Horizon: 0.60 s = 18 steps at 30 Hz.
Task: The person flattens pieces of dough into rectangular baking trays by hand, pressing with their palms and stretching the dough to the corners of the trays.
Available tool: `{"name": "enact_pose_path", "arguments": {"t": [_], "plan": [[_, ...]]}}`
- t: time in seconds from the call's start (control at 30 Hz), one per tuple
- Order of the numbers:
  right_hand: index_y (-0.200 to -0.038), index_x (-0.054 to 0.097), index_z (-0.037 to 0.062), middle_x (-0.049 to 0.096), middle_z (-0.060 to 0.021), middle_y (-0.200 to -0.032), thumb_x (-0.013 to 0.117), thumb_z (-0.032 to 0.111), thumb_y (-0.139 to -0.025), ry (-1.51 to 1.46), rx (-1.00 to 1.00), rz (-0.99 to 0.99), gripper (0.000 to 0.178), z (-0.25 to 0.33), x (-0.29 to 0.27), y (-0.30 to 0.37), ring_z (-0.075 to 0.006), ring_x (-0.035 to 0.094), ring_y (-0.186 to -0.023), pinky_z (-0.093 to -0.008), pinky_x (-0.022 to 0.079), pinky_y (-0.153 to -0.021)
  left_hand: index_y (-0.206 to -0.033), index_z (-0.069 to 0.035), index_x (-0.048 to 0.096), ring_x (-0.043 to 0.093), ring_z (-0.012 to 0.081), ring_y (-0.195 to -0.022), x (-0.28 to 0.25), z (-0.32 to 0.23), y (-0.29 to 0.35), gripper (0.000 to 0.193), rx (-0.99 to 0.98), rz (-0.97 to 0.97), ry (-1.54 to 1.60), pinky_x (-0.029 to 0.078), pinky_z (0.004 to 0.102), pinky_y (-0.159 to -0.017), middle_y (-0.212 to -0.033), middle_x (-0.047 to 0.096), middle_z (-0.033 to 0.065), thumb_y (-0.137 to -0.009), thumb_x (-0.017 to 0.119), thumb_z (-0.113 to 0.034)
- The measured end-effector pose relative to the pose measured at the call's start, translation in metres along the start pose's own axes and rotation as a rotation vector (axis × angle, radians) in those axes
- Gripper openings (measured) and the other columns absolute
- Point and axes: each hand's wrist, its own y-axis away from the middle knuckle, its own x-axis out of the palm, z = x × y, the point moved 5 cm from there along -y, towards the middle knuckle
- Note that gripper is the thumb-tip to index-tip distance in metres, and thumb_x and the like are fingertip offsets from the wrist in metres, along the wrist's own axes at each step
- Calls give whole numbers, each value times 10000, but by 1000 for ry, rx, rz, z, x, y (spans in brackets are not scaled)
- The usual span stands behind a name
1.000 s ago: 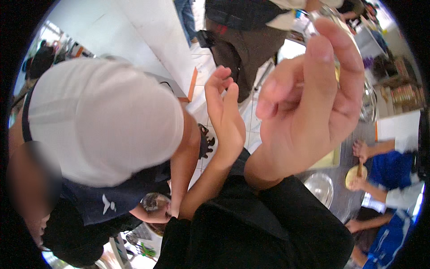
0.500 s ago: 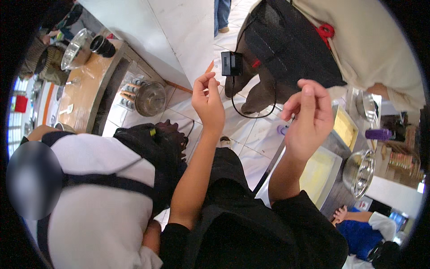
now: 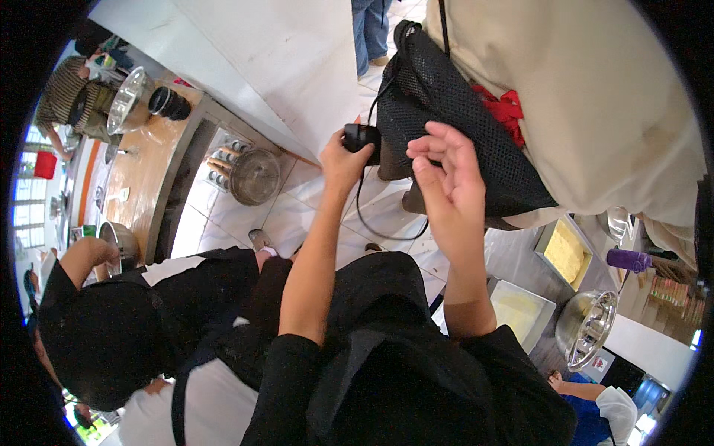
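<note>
My left hand (image 3: 344, 165) is closed around a small black box (image 3: 363, 137), thumb on the near side and fingers wrapped on the far side. The box sits ahead of me, just left of the mesh bag (image 3: 465, 123) against the person in beige clothing (image 3: 587, 97). A thin black cable (image 3: 401, 238) droops from it in a loop between my two forearms.

I judge the step in hand to be taking hold of this box; the next move would call for a steady left grip and slack in the cable.

My right hand (image 3: 450, 182) is partly open, fingers loosely bent and thumb apart, with nothing in it that I can see. It hovers in front of the bag; whether it touches the mesh I cannot tell. Beyond it to the right lie a yellow-filled tray (image 3: 555, 270) and a metal bowl (image 3: 569, 323).
</note>
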Motion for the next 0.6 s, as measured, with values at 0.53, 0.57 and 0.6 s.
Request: {"name": "enact_pose_path", "arguments": {"t": [0.53,0.57,0.6], "plan": [[-1304,304,-106,348,-289,-1294,823,253,-625,679,-257,6,928,30,58,-2,-441,416,-1176,-444,362,-1001,-1154,-5,521,606,139,-761,-100,-159,14,485,72,333,604,511,242,-617,-928,568,68,-729,726,-117],[-1298,315,-112,333,-289,-1315,826,243,-618,712,-244,-27,921,36,56,-5,-437,397,-1200,-437,375,-996,-1163,11,497,606,144,-787,-97,-165,12,510,82,382,651,523,252,-637,-926,567,66,-733,736,-124],[-1284,340,-111,364,-286,-1296,818,232,-624,775,-242,-88,884,41,54,-8,-428,421,-1183,-426,392,-979,-1187,24,470,596,147,-818,-90,-169,9,558,54,474,654,527,258,-663,-950,564,69,-725,749,-118]]}}
